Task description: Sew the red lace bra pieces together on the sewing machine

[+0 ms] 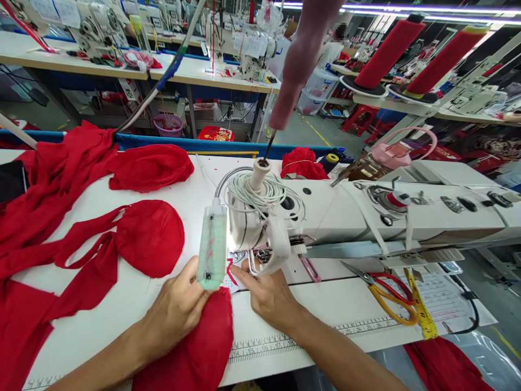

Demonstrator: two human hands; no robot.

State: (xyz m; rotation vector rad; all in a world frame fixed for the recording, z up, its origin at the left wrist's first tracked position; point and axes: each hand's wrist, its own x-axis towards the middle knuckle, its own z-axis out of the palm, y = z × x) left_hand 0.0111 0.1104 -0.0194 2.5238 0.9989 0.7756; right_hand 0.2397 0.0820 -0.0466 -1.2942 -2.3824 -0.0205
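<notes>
My left hand (179, 298) is closed at the edge of a rounded red fabric piece (195, 347), its fingertips partly hidden behind a pale green lamp panel (213, 244). My right hand (271, 298) lies beside the sewing machine's needle area, index finger stretched toward a narrow red strip (231, 271) and other fingers curled. Machine parts hide some of its fingertips, so what they grip does not show. The white sewing machine (325, 212) reaches in from the right, with a white coiled cord (260, 193) looped on its head.
Red fabric pieces (150, 236) and strips cover the left tabletop. Scissors (391, 298), a yellow tape measure (421, 309) and a written sheet (443, 298) lie right. Red thread cones (386, 54) stand above. A pinkish handle (295, 65) hangs over the machine head.
</notes>
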